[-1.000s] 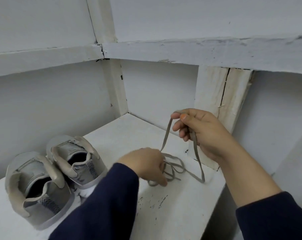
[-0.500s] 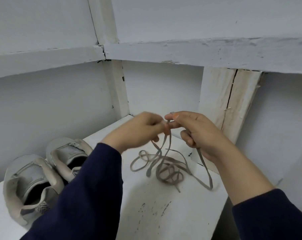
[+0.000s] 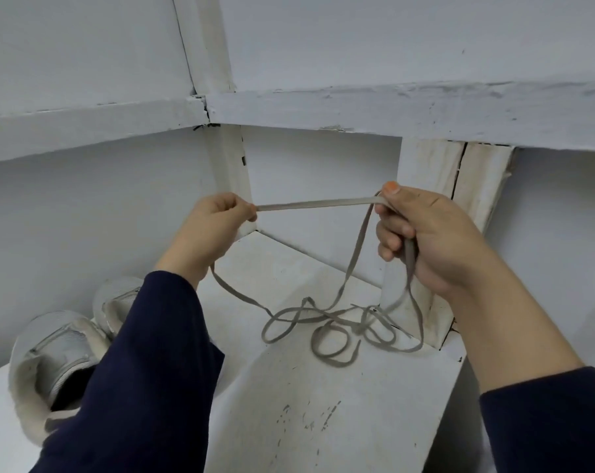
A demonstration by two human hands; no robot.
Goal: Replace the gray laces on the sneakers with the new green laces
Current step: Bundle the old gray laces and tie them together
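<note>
A gray lace [image 3: 318, 203] is stretched taut between my two hands above the white shelf [image 3: 323, 421]. My left hand [image 3: 210, 230] pinches one part of it and my right hand [image 3: 432, 240] grips the other, with strands running through its curled fingers. The rest of the gray lace hangs down and lies in loose loops on the shelf below. Two gray sneakers [image 3: 57, 356] stand at the lower left, heels toward me, partly hidden by my left sleeve. No green lace is in view.
White walls close the shelf at the back and left. A worn wooden post [image 3: 453, 199] stands at the shelf's right back. Another white board [image 3: 391, 107] runs overhead. The shelf's right edge drops off near my right forearm.
My hands, close together half a second ago, have drawn apart, pulling a stretch of gray lace taut. The loops on the shelf have spread out. The view has tilted up.
</note>
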